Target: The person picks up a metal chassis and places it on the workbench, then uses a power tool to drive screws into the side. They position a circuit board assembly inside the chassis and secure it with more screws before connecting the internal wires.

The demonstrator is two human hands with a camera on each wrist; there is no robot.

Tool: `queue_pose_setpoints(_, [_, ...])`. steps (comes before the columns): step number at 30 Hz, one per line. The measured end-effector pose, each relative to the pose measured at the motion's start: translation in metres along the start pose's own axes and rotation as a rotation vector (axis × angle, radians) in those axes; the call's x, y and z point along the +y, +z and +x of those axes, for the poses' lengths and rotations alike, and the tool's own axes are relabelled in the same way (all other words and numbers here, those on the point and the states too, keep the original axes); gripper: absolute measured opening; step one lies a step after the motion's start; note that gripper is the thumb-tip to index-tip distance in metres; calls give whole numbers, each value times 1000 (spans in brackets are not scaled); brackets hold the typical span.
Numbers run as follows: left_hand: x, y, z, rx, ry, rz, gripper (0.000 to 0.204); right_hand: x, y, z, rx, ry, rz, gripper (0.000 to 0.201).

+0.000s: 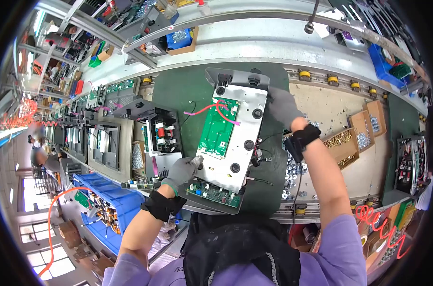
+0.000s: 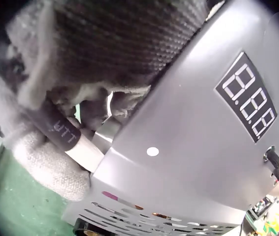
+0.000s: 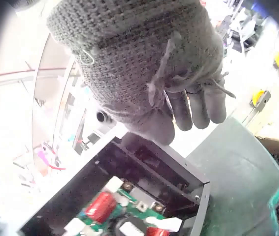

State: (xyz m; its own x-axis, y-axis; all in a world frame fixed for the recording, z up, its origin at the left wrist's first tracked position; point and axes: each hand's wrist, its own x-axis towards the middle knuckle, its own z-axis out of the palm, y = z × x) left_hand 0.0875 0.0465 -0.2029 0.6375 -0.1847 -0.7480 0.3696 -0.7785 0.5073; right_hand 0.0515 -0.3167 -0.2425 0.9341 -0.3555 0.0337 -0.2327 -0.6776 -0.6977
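A metal chassis (image 1: 247, 109) with a bare plate, black rubber feet and a green circuit board (image 1: 216, 128) is tilted between my two gloved hands. My left hand (image 1: 182, 171) grips its lower left corner. In the left wrist view that glove (image 2: 105, 44) lies at the edge of a grey panel (image 2: 179, 132) with a digit display, beside a dark lettered sleeve (image 2: 55, 125). My right hand (image 1: 283, 107) holds the chassis's upper right side. In the right wrist view its thumb (image 3: 154, 128) is at the rim of a box wall, above red components (image 3: 102, 206).
Another chassis (image 1: 161, 133) with red components stands left on the green mat (image 1: 171, 81). Boxes of brass and silver hardware (image 1: 342, 145) lie at right, near loose fasteners (image 1: 292, 178). A blue crate (image 1: 102, 181) is at lower left. Rollers (image 1: 304, 74) line the far rail.
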Motion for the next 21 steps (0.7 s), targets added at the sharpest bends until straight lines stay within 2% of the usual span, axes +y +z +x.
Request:
queue_pose_setpoints(4, [-9, -7, 5, 30, 28, 65, 38, 1, 16, -3, 102, -31, -14, 30])
queue_pose_setpoints(5, [-16, -7, 7, 47, 21, 128, 34, 7, 14, -4, 30, 33, 14, 31])
queue_pose_setpoints(6, [-31, -7, 5, 52, 12, 116, 34, 12, 14, -3, 17, 24, 13, 31])
queue_pose_setpoints(8, [-64, -8, -1, 217, 382, -414, 31, 17, 16, 0, -1, 24, 97, 32])
queue_pose_setpoints(9, [-16, 0, -55, 378, 333, -577, 33, 13, 11, -2, -28, 34, 67, 31])
queue_pose_setpoints(10, [-16, 8, -76, 486, 368, -601, 30, 11, 12, -4, -36, 29, 67, 31])
queue_pose_setpoints(11, [-15, 15, -103, 642, 462, -189, 28, 10, 14, -6, -75, 77, 52, 31])
queue_pose_setpoints(12, [-29, 35, -123, 534, 411, -443, 29, 10, 15, -4, -108, 122, 36, 30])
queue_pose_setpoints(13, [-47, 42, -139, 271, 164, -515, 34, 18, 21, 0, -155, 155, 28, 30])
queue_pose_setpoints(14, [-47, 48, -137, 275, 160, -517, 34, 20, 26, 0, -160, 153, 29, 30])
queue_pose_setpoints(16, [-49, 69, -124, 6, 58, -621, 32, 22, 31, -2, -104, 103, 149, 28])
queue_pose_setpoints(17, [-55, 73, -96, 137, 550, -402, 28, 21, 28, -5, -103, 110, 145, 28])
queue_pose_setpoints(18, [-65, 74, -93, 126, 548, -405, 28, 17, 23, -9, -69, 46, 72, 27])
queue_pose_setpoints(20, [-32, 61, -102, 69, 427, -591, 29, 10, 0, -11, -34, -21, -15, 25])
queue_pose_setpoints(21, [-27, 60, -100, 96, 230, -816, 34, 4, -19, -13, -131, 7, -178, 24])
